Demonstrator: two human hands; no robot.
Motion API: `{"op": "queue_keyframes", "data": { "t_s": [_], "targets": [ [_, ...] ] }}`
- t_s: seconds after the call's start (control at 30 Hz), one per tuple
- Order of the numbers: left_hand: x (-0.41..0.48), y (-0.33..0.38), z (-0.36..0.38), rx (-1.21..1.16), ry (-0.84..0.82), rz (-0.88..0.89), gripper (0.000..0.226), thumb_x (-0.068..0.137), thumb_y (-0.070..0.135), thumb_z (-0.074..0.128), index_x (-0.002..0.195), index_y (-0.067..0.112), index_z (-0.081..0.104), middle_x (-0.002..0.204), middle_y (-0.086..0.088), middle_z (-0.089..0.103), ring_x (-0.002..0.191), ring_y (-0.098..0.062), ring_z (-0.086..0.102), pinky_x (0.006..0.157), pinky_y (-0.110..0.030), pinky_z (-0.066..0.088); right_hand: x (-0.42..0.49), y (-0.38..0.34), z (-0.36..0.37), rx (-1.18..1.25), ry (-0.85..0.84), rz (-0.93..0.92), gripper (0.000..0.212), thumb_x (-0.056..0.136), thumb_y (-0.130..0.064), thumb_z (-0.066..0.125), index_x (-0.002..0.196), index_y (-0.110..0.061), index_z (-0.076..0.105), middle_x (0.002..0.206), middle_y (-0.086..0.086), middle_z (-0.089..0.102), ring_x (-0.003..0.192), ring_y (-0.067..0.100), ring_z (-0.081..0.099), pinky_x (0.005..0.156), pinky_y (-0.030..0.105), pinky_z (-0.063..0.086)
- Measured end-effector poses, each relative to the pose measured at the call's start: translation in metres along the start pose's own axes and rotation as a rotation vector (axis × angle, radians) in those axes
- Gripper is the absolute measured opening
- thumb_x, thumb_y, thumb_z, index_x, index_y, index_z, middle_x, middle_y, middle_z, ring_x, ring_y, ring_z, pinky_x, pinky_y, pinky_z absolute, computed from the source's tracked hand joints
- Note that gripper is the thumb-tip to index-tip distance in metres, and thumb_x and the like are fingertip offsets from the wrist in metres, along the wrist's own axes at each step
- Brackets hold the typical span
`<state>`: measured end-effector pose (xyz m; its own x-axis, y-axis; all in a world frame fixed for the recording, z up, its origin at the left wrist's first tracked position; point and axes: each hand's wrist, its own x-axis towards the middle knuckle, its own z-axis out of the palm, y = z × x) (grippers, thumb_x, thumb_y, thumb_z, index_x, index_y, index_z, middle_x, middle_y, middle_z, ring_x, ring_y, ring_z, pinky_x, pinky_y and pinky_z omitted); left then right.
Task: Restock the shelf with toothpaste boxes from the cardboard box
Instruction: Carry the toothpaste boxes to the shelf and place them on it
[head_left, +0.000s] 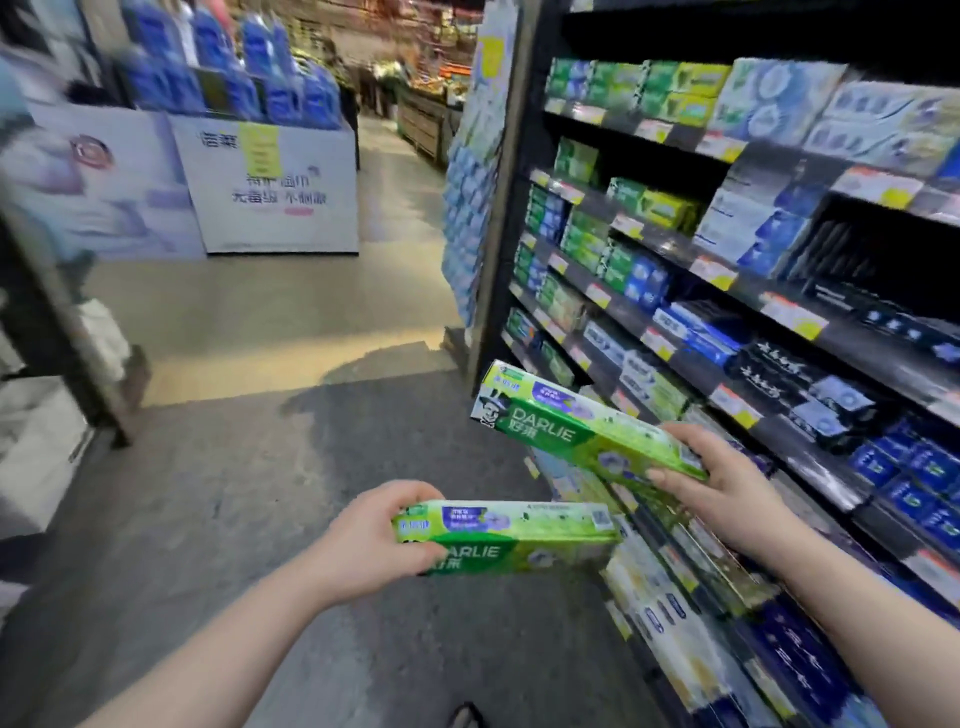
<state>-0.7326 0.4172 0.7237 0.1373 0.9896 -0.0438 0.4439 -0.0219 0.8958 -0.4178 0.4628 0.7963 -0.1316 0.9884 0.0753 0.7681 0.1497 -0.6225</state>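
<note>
My left hand (371, 540) grips the left end of a green Darlie toothpaste box (511, 535), held level in front of me. My right hand (722, 483) holds the right end of a second green Darlie toothpaste box (566, 423), tilted with its far end raised toward the shelf (691, 374) on my right. The shelf has several black tiers packed with green, blue and black toothpaste boxes behind yellow price tags. No cardboard box shows in this view.
Grey and beige aisle floor (291, 467) stretches ahead and to the left. A white promotional stand (270, 192) topped with blue packs sits further down the aisle. A dark rack post (67, 353) rises at the left.
</note>
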Motion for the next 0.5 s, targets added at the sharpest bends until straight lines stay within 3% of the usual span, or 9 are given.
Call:
{"op": "queue_keyframes", "data": {
  "t_s": [0.13, 0.23, 0.3, 0.4, 0.43, 0.5],
  "targets": [
    [0.079, -0.018, -0.047, -0.034, 0.043, -0.049, 0.035, 0.053, 0.027, 0.067, 0.087, 0.031, 0.062, 0.088, -0.003, 0.067, 0.069, -0.005, 0.060, 0.061, -0.020, 0.052, 0.104, -0.012, 0.028, 0.013, -0.013, -0.082, 0.048, 0.081, -0.025, 0.064, 0.126, -0.019, 0.047, 0.129, 0.000, 0.050, 0.125, 0.018, 0.043, 0.101, 0.034, 0.036],
    [0.138, -0.028, -0.082, -0.055, 0.068, -0.096, 0.042, 0.054, 0.024, 0.071, 0.095, 0.025, 0.063, 0.085, -0.002, 0.067, 0.063, 0.002, 0.058, 0.060, -0.016, 0.050, 0.181, -0.022, 0.039, 0.034, -0.034, -0.114, 0.047, 0.082, -0.024, 0.063, 0.126, -0.019, 0.047, 0.123, -0.006, 0.049, 0.117, 0.012, 0.045, 0.092, 0.024, 0.034],
    [0.174, -0.033, -0.107, -0.087, 0.080, -0.120, 0.042, 0.054, 0.018, 0.072, 0.095, 0.020, 0.063, 0.082, -0.004, 0.067, 0.059, 0.003, 0.058, 0.058, -0.014, 0.049, 0.229, -0.031, 0.047, 0.030, -0.050, -0.122, 0.048, 0.083, -0.028, 0.063, 0.127, -0.022, 0.045, 0.123, -0.010, 0.046, 0.116, 0.009, 0.044, 0.093, 0.024, 0.034],
    [0.219, -0.042, -0.140, -0.132, 0.103, -0.130, 0.046, 0.048, 0.023, 0.076, 0.093, 0.021, 0.066, 0.085, -0.007, 0.071, 0.065, -0.001, 0.062, 0.063, -0.016, 0.052, 0.298, -0.047, 0.057, 0.051, -0.098, -0.122, 0.049, 0.083, -0.029, 0.062, 0.128, -0.024, 0.044, 0.125, -0.011, 0.045, 0.118, 0.008, 0.042, 0.098, 0.028, 0.038],
    [0.232, -0.046, -0.151, -0.147, 0.125, -0.132, 0.048, 0.045, 0.028, 0.076, 0.092, 0.024, 0.066, 0.088, -0.006, 0.072, 0.068, -0.002, 0.064, 0.065, -0.017, 0.052, 0.319, -0.054, 0.062, 0.060, -0.107, -0.126, 0.046, 0.083, -0.028, 0.062, 0.126, -0.024, 0.045, 0.123, -0.011, 0.045, 0.116, 0.008, 0.043, 0.096, 0.025, 0.038],
    [0.258, -0.057, -0.173, -0.159, 0.164, -0.143, 0.047, 0.043, 0.033, 0.074, 0.090, 0.030, 0.068, 0.090, -0.001, 0.073, 0.069, -0.001, 0.064, 0.064, -0.017, 0.052, 0.362, -0.069, 0.073, 0.076, -0.116, -0.146, 0.041, 0.084, -0.024, 0.062, 0.122, -0.026, 0.046, 0.118, -0.012, 0.044, 0.111, 0.004, 0.041, 0.083, 0.007, 0.037]
  ]
}}
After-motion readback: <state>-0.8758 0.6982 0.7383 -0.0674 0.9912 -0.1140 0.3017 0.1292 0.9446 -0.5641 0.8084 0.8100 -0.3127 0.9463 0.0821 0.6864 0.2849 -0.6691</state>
